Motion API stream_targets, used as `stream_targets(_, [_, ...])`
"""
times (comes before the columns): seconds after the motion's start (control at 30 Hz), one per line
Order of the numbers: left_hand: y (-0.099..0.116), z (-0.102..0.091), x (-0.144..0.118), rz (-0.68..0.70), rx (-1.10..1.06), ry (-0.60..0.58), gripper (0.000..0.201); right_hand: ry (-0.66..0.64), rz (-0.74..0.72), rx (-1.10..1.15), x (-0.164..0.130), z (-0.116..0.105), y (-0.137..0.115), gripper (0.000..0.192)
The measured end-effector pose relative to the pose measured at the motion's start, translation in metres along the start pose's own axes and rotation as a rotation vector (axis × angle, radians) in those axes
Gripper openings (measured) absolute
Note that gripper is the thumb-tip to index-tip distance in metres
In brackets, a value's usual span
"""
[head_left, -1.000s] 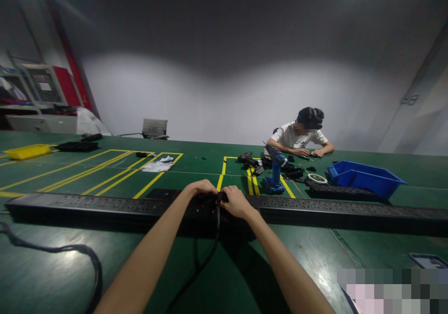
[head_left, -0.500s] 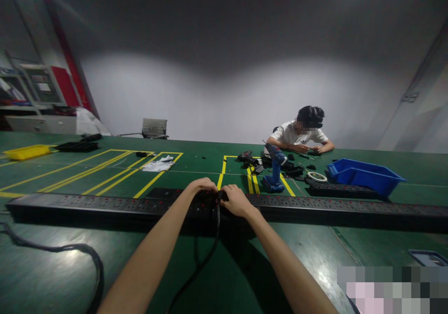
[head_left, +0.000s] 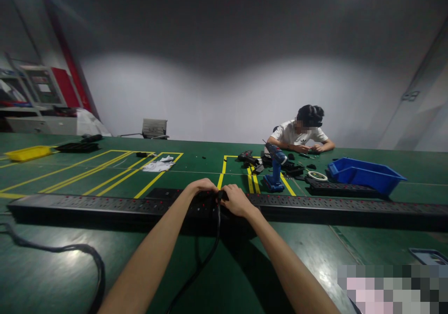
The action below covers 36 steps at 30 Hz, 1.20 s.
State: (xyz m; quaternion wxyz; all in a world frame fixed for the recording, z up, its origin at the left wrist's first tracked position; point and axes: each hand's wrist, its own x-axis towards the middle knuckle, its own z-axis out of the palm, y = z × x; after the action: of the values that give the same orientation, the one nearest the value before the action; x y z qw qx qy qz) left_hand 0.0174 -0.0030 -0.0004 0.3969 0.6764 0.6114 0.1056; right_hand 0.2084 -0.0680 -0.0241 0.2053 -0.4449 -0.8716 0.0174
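dim hall with a grey wall, and a wide green table (head_left: pixel 105 267) marked with yellow lines. across its near part, from the left edge to the right edge, a long black power strip (head_left: pixel 105 205) with rows of sockets and small red dots. left hand (head_left: pixel 202 186) laid palm down on the middle of the strip, fingers curled over its top. right hand (head_left: pixel 237 200) just beside it, pinched shut on a black plug (head_left: pixel 220 195) at the strip's top face; whether the plug sits fully in a socket, cannot tell. black cable (head_left: pixel 205 258) hanging from the plug toward the near edge. second, thicker cable (head_left: pixel 70 248) looping near the left edge. farther back, a blue drill (head_left: pixel 275 169) standing upright, a blue bin (head_left: pixel 364 175) toward the right edge, a yellow tray (head_left: pixel 28 152) at the far left. at the far edge, a seated person in a white shirt (head_left: pixel 297 136), both hands on small parts.
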Motion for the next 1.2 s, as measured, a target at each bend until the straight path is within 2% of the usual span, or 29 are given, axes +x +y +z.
stream_targets(0.2, [0.003,0.001,0.002,0.0,0.1,0.048,0.013,-0.012,-0.028,0.003,0.0,-0.005,-0.002,0.027])
stream_targets(0.47, [0.0,0.001,0.005,-0.013,0.091,0.089,0.016,0.003,-0.118,0.021,0.001,-0.009,-0.003,0.021])
stream_targets(0.63, [-0.002,0.001,0.004,0.013,0.056,0.059,0.017,0.005,-0.096,0.042,0.0,-0.007,-0.002,0.025])
stream_targets(0.77, [-0.006,0.001,-0.001,0.065,-0.026,0.041,0.019,0.013,-0.08,0.203,0.0,-0.01,-0.002,0.033])
stream_targets(0.87, [-0.01,0.0,-0.003,0.125,-0.071,-0.005,0.023,0.004,-0.019,0.37,0.002,-0.012,-0.001,0.032])
stream_targets(1.03, [-0.014,-0.003,0.002,0.162,-0.036,-0.051,0.032,0.034,0.06,0.48,0.005,-0.008,0.002,0.036])
stream_targets(1.2, [-0.014,-0.004,0.011,0.188,0.004,-0.02,0.034,0.06,0.073,0.598,0.006,-0.002,0.006,0.039])
